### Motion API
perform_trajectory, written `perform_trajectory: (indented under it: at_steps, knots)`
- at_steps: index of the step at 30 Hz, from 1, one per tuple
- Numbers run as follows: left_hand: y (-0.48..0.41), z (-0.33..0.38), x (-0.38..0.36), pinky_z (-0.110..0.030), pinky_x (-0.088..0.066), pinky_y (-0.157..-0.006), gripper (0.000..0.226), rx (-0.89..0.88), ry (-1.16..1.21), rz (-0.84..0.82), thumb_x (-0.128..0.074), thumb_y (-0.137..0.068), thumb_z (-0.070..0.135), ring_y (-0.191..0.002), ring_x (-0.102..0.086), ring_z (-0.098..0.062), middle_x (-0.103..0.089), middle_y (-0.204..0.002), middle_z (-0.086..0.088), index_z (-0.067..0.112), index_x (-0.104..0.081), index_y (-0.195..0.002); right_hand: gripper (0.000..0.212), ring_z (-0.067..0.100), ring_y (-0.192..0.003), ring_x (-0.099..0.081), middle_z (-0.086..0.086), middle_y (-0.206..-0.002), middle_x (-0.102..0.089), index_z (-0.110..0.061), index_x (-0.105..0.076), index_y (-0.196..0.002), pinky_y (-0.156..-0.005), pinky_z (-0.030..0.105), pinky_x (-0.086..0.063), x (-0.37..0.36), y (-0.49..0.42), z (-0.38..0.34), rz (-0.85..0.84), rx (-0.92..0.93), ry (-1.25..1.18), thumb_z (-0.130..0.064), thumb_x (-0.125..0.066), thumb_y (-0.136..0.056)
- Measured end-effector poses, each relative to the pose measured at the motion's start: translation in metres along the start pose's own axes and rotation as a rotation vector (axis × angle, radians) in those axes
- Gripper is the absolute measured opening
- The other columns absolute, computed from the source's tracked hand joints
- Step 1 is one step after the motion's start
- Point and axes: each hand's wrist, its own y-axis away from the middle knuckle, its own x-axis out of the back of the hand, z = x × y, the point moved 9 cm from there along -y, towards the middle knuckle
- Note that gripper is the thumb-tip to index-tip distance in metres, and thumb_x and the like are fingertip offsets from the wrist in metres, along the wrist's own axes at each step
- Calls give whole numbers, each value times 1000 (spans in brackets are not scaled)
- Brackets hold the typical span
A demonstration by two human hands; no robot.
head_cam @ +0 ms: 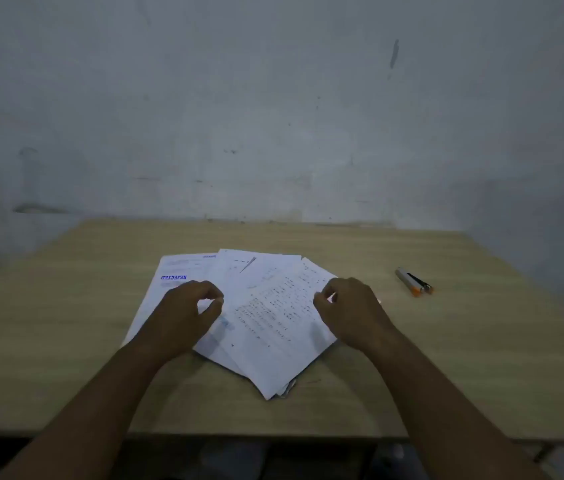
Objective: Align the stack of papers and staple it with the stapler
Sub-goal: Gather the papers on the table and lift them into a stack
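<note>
- White paper shows through the gap under the loosely curled fingers of the left hand (187, 313), which grasps nothing.
- The right hand (349, 310) curls at the top sheet's right edge; whether it pinches that sheet I cannot tell.
- The stack of papers (273, 327) lies fanned and skewed beneath both hands, so aligning looks barely begun.
- The stapler (414, 280) lies untouched, well apart to the right on the wooden table (65, 341); stapling is still to do.

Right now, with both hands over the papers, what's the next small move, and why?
Probably sweep the left hand and right hand inward to gather the papers into one squared stack. The sheets lie fanned at different angles on the table, and the stapler lies untouched to the right, so stapling looks premature.
</note>
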Motion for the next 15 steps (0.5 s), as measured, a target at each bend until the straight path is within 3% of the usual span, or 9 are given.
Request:
perform_trajectory:
  at_steps: [4,6,8,11,15]
  knots:
    - [11,-32,-13,-29,-44,-82,18,128,-82,-41,-65,-88,33,-102,-60,-16,-65,-108,5,27,-63,-105,27,15,-76,-60,0,-93,-62,-17,-59,-88,-61,28,-44,-19,14,21,-49,-125,102,-40,-47,-92]
    - [13,-50,-6,-39,-47,-88,31,220,-182,34,-66,-85,40,-105,-61,-24,-65,-115,-3,23,-64,-112,27,13,-68,-54,-1,-83,-57,-17,-51,-83,-55,27,-38,-22,16,32,-39,-191,172,-42,-46,-93]
    - [16,-77,6,-44,-44,-96,47,422,-268,70,-61,-85,49,-113,-57,-32,-58,-127,-12,22,-57,-124,29,9,-62,-49,-4,-74,-51,-17,-47,-77,-53,26,-36,-18,16,41,-19,-267,171,-41,-47,-95]
    - [23,-114,7,-47,-33,-107,66,703,-247,-16,-55,-85,58,-125,-44,-37,-45,-136,-17,19,-41,-137,34,12,-55,-48,-1,-65,-50,-15,-44,-66,-47,25,-34,-21,8,48,0,-345,23,-33,-53,-93]
    - [11,-116,2,-43,-39,-103,64,605,-190,-62,-59,-86,51,-122,-50,-32,-49,-136,-13,19,-42,-139,28,12,-55,-44,1,-64,-45,-10,-42,-71,-46,26,-31,-30,-11,43,8,-367,-135,-22,-57,-91]
